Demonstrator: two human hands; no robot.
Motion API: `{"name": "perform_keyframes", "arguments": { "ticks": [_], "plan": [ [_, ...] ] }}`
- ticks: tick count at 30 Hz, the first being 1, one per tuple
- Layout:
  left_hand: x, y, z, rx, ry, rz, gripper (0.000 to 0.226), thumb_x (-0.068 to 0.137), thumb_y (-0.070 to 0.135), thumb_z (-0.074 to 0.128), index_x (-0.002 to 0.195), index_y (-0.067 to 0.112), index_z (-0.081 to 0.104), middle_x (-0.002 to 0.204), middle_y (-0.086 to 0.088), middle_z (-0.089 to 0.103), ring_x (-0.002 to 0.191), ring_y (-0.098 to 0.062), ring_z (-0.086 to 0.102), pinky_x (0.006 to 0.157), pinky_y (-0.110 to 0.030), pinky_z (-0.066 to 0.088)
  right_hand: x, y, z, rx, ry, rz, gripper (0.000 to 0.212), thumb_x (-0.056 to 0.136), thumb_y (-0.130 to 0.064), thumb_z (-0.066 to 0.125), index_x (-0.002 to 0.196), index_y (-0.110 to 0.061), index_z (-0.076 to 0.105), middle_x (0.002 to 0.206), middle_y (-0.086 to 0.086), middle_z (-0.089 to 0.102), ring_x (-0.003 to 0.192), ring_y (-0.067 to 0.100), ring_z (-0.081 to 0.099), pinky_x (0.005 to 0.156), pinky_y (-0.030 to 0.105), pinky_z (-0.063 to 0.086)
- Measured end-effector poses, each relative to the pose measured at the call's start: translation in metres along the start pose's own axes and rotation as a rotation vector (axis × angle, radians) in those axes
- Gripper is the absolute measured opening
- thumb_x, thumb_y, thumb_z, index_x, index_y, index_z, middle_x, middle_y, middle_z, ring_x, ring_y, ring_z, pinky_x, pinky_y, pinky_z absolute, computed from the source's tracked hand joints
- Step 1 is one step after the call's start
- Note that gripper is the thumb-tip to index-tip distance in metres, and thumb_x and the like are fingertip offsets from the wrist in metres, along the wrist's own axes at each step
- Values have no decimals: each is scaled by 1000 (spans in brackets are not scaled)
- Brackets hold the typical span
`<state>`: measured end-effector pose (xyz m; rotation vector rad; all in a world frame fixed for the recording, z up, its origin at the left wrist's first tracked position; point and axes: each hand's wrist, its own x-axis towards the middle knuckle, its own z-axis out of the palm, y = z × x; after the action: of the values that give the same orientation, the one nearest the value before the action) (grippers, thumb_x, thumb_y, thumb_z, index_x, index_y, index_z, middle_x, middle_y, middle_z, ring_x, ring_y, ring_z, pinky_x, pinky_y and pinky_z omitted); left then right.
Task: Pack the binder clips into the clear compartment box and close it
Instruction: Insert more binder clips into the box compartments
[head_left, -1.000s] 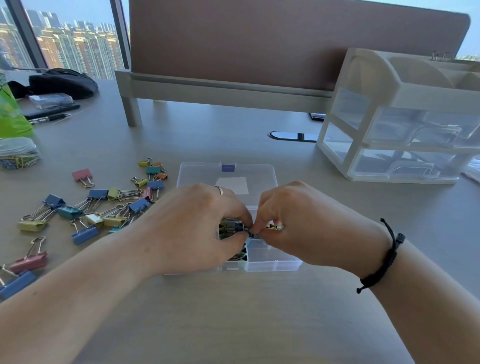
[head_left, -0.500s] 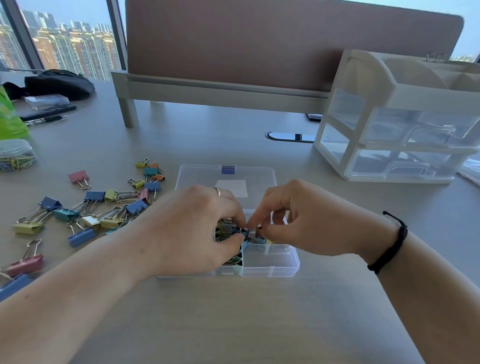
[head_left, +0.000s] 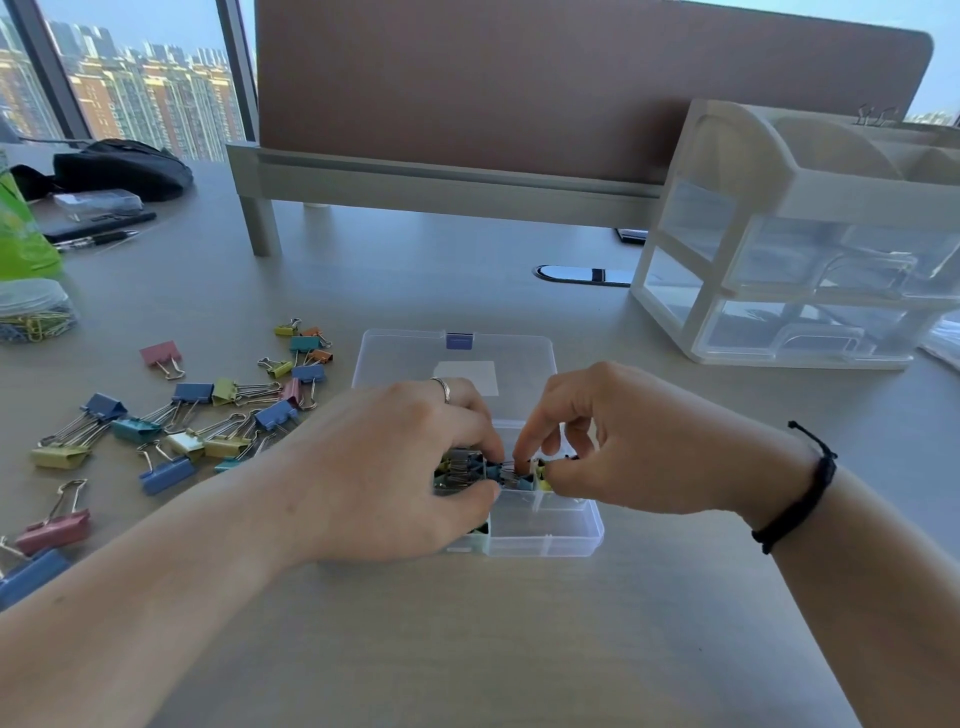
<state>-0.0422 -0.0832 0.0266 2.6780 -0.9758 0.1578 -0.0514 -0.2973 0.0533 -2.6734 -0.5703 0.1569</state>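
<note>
Hands, left (head_left: 400, 467) and right (head_left: 618, 447), each pinch clips (head_left: 511, 475) in the box (head_left: 545, 540) mid-tabletop, lid open; loose clips (head_left: 171, 431) toward left edge may overfill compartments, blocking closure.

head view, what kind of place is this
Most likely a high-rise office desk: a desk divider panel stands behind the table, a clear drawer organiser sits on it, and tall city buildings show through the window.
</note>
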Motion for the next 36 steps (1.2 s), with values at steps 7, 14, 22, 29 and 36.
{"name": "perform_keyframes", "arguments": {
  "ticks": [7, 14, 22, 29, 36],
  "plan": [
    [1, 2, 2, -35, -27, -18, 30, 86, 58, 56, 109, 42, 65, 113, 29, 49, 80, 11, 50, 61, -11, 32, 2, 1, 2, -69, 35, 3, 15, 84, -43, 65, 97, -40, 71, 85, -19, 60, 78, -1, 53, 64, 13, 36],
    [0, 2, 0, -40, -28, -31, 41, 79, 69, 55, 109, 41, 61, 114, 28, 51, 92, 1, 56, 80, -26, 50, 2, -2, 4, -147, 58, -18, 12, 86, -41, 63, 95, -39, 71, 84, -18, 58, 77, -6, 50, 60, 12, 34],
    [0, 2, 0, -14, -27, -39, 57, 69, 82, 47, 108, 42, 59, 116, 28, 50, 97, 2, 57, 82, -29, 51, 4, -6, 10, -177, 109, 10, 10, 87, -38, 60, 89, -38, 70, 81, -15, 59, 73, 4, 54, 64, 21, 47],
    [0, 4, -1, -9, -46, -53, 54, 71, 80, 50, 108, 42, 59, 116, 29, 49, 97, 2, 57, 82, -28, 50, 5, -8, 10, -196, 106, 21, 11, 88, -36, 60, 87, -37, 71, 80, -15, 60, 71, 3, 53, 62, 20, 45],
    [0, 7, -2, -12, -59, -70, 50, 74, 77, 54, 108, 41, 59, 117, 28, 48, 96, 0, 57, 82, -29, 51, 5, -16, 11, -268, 133, 70, 14, 88, -47, 60, 83, -38, 69, 80, -16, 59, 76, 4, 55, 65, 26, 50]
  ]
}}
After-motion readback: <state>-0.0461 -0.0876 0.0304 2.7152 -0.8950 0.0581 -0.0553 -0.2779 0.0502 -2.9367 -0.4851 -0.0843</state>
